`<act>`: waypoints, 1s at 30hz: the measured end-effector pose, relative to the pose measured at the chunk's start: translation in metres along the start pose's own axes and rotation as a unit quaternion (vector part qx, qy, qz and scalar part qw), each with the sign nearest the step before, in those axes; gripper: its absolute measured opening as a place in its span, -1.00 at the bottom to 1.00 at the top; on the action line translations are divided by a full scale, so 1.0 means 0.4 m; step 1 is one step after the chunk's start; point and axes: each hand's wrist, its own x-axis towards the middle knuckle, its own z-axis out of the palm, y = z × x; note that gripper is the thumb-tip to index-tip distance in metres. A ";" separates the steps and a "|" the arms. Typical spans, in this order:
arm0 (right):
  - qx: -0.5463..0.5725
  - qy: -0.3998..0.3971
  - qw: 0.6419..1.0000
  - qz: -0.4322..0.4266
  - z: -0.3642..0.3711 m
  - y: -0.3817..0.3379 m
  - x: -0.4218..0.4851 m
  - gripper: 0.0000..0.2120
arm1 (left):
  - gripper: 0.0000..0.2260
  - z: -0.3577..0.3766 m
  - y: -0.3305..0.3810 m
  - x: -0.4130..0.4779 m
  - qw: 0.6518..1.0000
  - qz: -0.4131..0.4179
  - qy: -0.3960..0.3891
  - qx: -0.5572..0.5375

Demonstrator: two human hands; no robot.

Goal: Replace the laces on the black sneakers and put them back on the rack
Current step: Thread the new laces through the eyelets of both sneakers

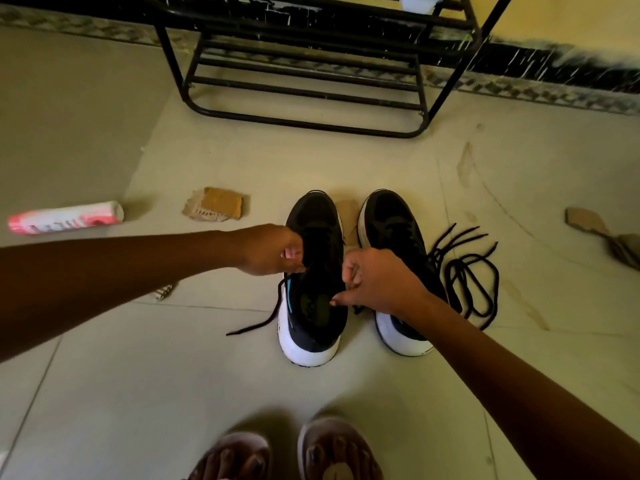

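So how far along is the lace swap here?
Done: little that shows; loose black laces lie on the floor by the right sneaker, old or new I cannot tell. In hand: left hand and right hand pinch the lace on the left sneaker, its end trailing on the floor. Left: finish lacing, then both sneakers onto the rack.

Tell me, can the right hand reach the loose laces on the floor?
Probably yes. The loose laces lie uncovered on the floor right beside the right hand, just past the right sneaker; nothing blocks them.
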 end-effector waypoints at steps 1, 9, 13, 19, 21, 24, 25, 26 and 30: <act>0.012 -0.004 1.000 0.004 -0.001 -0.001 -0.002 -0.67 | -0.86 0.003 0.001 -0.004 1.000 -0.012 -0.002 -0.019; 0.067 -0.043 0.996 0.036 -0.074 -0.021 -0.019 -0.75 | -0.72 -0.031 0.026 -0.029 0.971 -0.142 -0.082 -0.175; 0.083 -0.048 0.995 -0.032 -0.094 -0.046 -0.028 -0.69 | -0.66 -0.057 0.045 -0.027 0.829 -0.157 -0.072 -0.532; 0.162 -0.001 0.979 -0.119 -0.053 -0.092 -0.014 -0.68 | -0.70 -0.013 0.090 -0.007 0.726 -0.155 -0.012 -0.670; 0.220 0.034 0.966 -0.129 -0.053 -0.087 -0.005 -0.66 | -0.72 0.004 0.097 -0.009 0.730 -0.150 0.001 -0.667; 0.333 0.046 0.936 -0.102 -0.061 -0.068 0.010 -0.67 | -0.70 0.009 0.095 -0.010 0.711 -0.152 0.021 -0.686; 0.361 0.043 0.928 -0.086 -0.064 -0.064 0.014 -0.68 | -0.69 0.009 0.093 -0.012 0.702 -0.150 0.024 -0.696; 0.377 0.043 0.922 -0.071 -0.067 -0.061 0.018 -0.68 | -0.69 0.012 0.091 -0.015 0.693 -0.148 0.024 -0.705; 0.396 0.063 0.915 -0.033 -0.065 -0.048 0.034 -0.69 | -0.68 0.021 0.094 -0.017 0.709 -0.124 0.002 -0.695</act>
